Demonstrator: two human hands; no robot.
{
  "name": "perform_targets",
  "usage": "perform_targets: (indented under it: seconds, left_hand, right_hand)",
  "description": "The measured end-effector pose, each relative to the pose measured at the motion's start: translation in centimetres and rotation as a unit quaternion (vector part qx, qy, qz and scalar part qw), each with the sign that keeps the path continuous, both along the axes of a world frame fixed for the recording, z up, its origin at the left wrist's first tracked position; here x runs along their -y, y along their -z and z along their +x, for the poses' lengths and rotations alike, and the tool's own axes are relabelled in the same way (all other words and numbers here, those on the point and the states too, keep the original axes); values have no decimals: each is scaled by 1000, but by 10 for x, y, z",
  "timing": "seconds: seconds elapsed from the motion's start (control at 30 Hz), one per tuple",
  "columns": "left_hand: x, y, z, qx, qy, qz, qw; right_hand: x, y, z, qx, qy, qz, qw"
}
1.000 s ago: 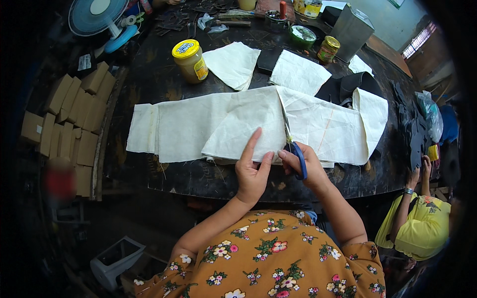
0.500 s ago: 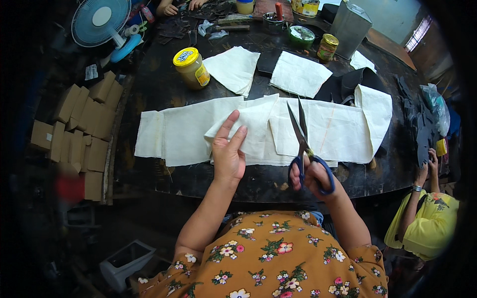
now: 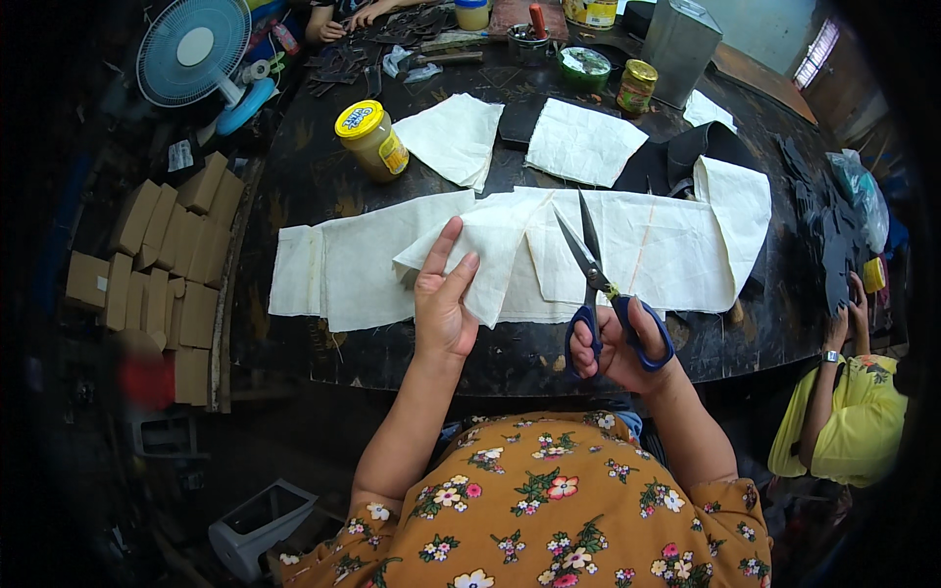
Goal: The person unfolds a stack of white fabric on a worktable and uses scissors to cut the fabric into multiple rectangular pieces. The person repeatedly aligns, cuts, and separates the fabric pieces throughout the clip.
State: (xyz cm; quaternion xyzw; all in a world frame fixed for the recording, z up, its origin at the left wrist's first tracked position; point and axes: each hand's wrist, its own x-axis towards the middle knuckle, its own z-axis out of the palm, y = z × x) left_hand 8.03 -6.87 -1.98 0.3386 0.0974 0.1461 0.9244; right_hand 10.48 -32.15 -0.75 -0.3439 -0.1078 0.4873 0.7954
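Note:
My left hand (image 3: 443,309) holds a loose white cloth piece (image 3: 498,245), its index finger and thumb on top and its other fingers hidden beneath. This piece lies over a long white cloth strip (image 3: 382,260) spread across the dark table. Scissors with blue handles (image 3: 586,257) are in my right hand (image 3: 624,351), fingers through the loops. Their blades stand slightly apart, pointing away from me above the cloth, just right of the held piece. At the right, the strip's end (image 3: 733,220) is folded over. Two separate white cloth pieces (image 3: 451,137) (image 3: 585,144) lie beyond it.
A yellow-lidded jar (image 3: 371,139) stands beyond the strip. Farther back are a green tub (image 3: 585,71), a small jar (image 3: 637,86) and a metal can (image 3: 678,49). Cardboard boxes (image 3: 162,255) and a fan (image 3: 194,49) are left. Co-workers' hands (image 3: 851,309) (image 3: 345,20) work at the table's edges.
The scissors and my right hand have turned a little, the blade tips shifting left. The held cloth piece now hangs lower beside my left thumb. The whole view has shifted slightly.

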Motion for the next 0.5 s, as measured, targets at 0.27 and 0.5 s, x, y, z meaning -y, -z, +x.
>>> perform_targets:
  seconds: [0.27,0.5]
  left_hand:
    - [-1,5,-4,3,1,14,1000]
    - [-11,14,-18,3,67,111,992]
  right_hand:
    - [3,9,0,-42,-19,18,999]
    - [2,12,-9,-109,-26,83,990]
